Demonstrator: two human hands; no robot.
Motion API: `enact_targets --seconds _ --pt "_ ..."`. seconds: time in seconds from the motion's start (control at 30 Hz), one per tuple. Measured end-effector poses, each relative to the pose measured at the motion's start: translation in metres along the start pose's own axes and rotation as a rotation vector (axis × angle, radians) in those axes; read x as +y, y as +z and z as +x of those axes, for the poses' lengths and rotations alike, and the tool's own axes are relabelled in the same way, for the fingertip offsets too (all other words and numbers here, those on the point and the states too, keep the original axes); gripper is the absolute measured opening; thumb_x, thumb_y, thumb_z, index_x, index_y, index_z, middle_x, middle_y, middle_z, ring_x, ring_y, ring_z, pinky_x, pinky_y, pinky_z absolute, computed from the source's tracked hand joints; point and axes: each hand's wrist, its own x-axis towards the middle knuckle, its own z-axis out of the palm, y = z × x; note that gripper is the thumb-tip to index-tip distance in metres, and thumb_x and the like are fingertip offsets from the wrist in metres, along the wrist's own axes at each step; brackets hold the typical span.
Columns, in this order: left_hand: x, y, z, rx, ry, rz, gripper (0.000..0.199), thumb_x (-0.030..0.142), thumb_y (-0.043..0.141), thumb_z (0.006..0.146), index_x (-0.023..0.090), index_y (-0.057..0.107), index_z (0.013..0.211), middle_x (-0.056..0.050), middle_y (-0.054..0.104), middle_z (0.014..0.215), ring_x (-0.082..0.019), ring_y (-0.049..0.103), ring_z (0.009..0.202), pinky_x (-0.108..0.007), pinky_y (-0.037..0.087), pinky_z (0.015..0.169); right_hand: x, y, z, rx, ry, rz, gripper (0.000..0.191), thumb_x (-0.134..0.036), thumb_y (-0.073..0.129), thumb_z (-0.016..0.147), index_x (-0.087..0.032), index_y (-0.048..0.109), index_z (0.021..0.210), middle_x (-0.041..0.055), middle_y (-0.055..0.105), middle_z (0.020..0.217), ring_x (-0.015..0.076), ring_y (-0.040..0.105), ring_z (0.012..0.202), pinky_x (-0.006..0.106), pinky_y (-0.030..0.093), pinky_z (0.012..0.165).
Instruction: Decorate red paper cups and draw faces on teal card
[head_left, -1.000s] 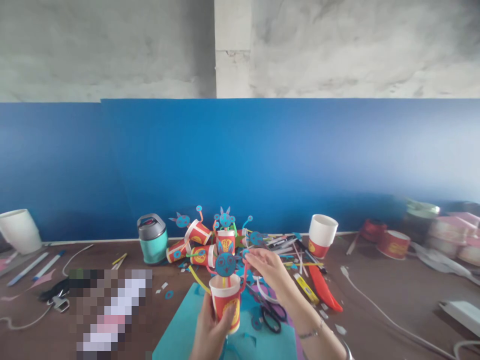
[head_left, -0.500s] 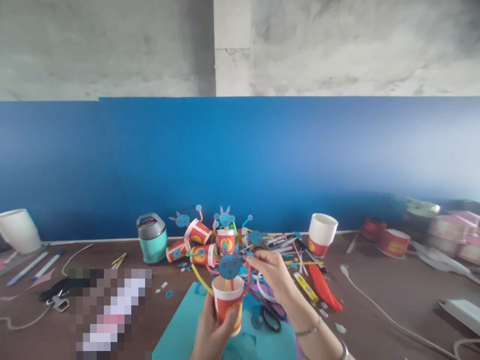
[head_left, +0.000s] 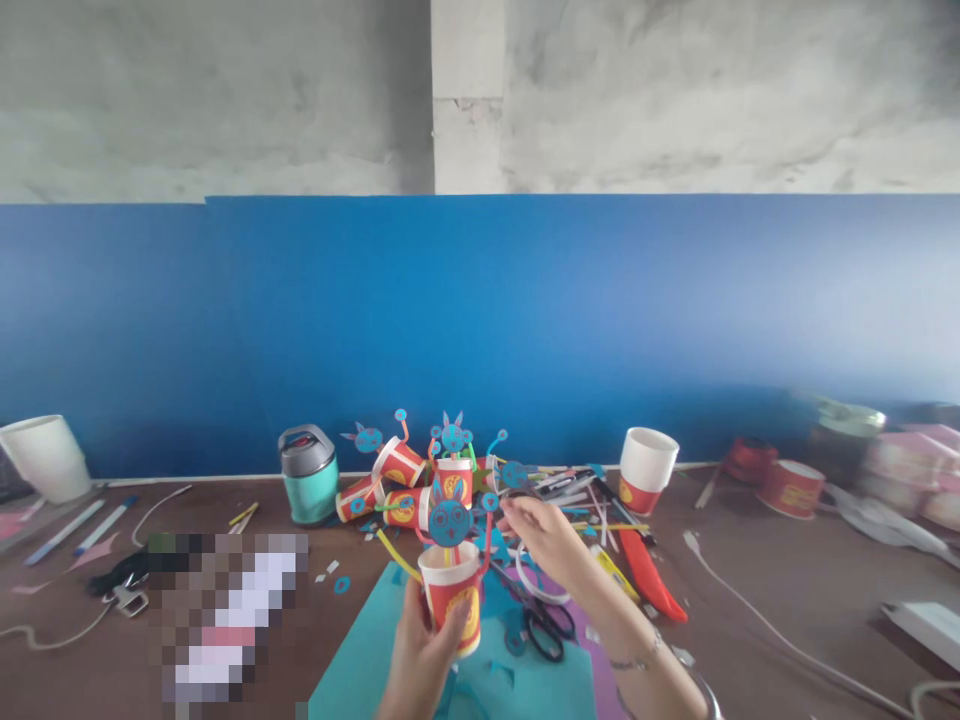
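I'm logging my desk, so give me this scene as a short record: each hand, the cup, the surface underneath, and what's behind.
Left hand: gripping the front paper cup
Right hand: beside the blue disc; contact unclear
Cup topper: blue eared face
Cup side: pink straw, carrying the disc
Below: blue paper, black-handled scissors
Behind: more decorated cups, some lying down
Left of those: teal flask

A head-worn camera faces forward and down, near the left hand (head_left: 429,640) at six o'clock and right hand (head_left: 541,537) at five. The wall (head_left: 637,100) lies beyond, at twelve.
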Motion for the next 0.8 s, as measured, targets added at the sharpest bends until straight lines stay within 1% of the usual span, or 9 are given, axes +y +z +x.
enact_targets --seconds 0.07,0.17,0.23,0.27,0.37,0.43,0.57,0.67,0.8 --pt "0.001 -0.001 0.003 -0.003 -0.017 0.006 0.058 0.048 0.075 0.064 0.016 0.057 0.11 -0.01 0.07 0.096 -0.026 0.066 0.089 -0.032 0.052 0.075 0.003 -0.005 -0.002 -0.05 -0.02 -0.194 0.019 -0.026 0.056 0.07 -0.019 0.063 0.053 0.0 0.06 0.05 0.0139 0.05 0.05 0.024 0.031 0.05" --pt "0.006 -0.006 0.01 0.0 -0.084 0.072 0.054 0.052 0.073 0.064 0.015 0.06 0.101 -0.008 0.07 0.084 -0.025 0.066 0.08 -0.031 0.051 0.067 0.01 -0.005 -0.01 -0.233 -0.066 -0.461 0.02 -0.009 0.053 0.058 -0.021 0.064 0.047 -0.0004 0.062 0.047 0.0139 0.053 0.048 0.023 0.031 0.049" --pt "0.01 -0.011 0.014 0.022 -0.114 0.169 0.052 0.055 0.072 0.062 0.014 0.062 0.093 -0.007 0.069 0.078 -0.025 0.065 0.074 -0.03 0.05 0.062 0.014 0.0 -0.017 -0.348 -0.084 -0.587 0.023 -0.004 0.052 0.051 -0.021 0.064 0.043 -0.0001 0.061 0.044 0.0145 0.054 0.045 0.024 0.03 0.047" --pt "0.012 -0.013 0.016 0.037 -0.111 0.235 0.05 0.055 0.072 0.062 0.014 0.062 0.088 -0.006 0.068 0.075 -0.024 0.064 0.07 -0.03 0.049 0.06 0.016 0.004 -0.02 -0.378 -0.089 -0.632 0.023 -0.002 0.052 0.049 -0.021 0.062 0.04 0.0001 0.06 0.041 0.015 0.054 0.044 0.024 0.03 0.046" --pt "0.015 -0.021 0.019 0.115 -0.05 0.417 0.045 0.053 0.074 0.061 0.015 0.06 0.08 -0.003 0.065 0.066 -0.023 0.061 0.064 -0.029 0.044 0.057 0.017 0.015 -0.028 -0.401 -0.096 -0.687 0.025 0.002 0.053 0.042 -0.021 0.062 0.039 0.0013 0.06 0.041 0.0174 0.057 0.045 0.024 0.031 0.045" --pt "0.015 -0.025 0.02 0.154 -0.021 0.472 0.047 0.052 0.075 0.059 0.015 0.059 0.085 -0.005 0.066 0.072 -0.026 0.061 0.069 -0.031 0.044 0.06 0.016 0.021 -0.032 -0.407 -0.094 -0.729 0.028 0.004 0.053 0.041 -0.021 0.064 0.043 0.0035 0.065 0.048 0.0207 0.062 0.05 0.024 0.033 0.046" --pt "0.014 -0.026 0.02 0.195 0.071 0.566 0.053 0.051 0.071 0.064 0.016 0.053 0.099 -0.012 0.063 0.097 -0.031 0.06 0.093 -0.04 0.046 0.077 0.012 0.027 -0.037 -0.412 -0.068 -0.85 0.031 0.006 0.055 0.043 -0.019 0.069 0.055 0.0107 0.072 0.065 0.029 0.068 0.066 0.027 0.043 0.053" --pt "0.009 -0.026 0.02 0.222 0.145 0.645 0.051 0.05 0.066 0.068 0.016 0.049 0.103 -0.012 0.059 0.102 -0.031 0.058 0.099 -0.045 0.046 0.083 0.008 0.034 -0.039 -0.446 -0.038 -0.947 0.029 0.005 0.058 0.047 -0.016 0.071 0.063 0.0162 0.073 0.075 0.0332 0.069 0.076 0.032 0.049 0.061" --pt "-0.003 -0.031 0.023 0.275 0.26 0.734 0.051 0.048 0.062 0.07 0.015 0.049 0.106 -0.013 0.058 0.103 -0.032 0.058 0.1 -0.049 0.047 0.085 0.003 0.045 -0.039 -0.532 0.004 -1.06 0.031 0.005 0.063 0.049 -0.01 0.074 0.074 0.0186 0.073 0.079 0.0351 0.069 0.081 0.037 0.052 0.069"
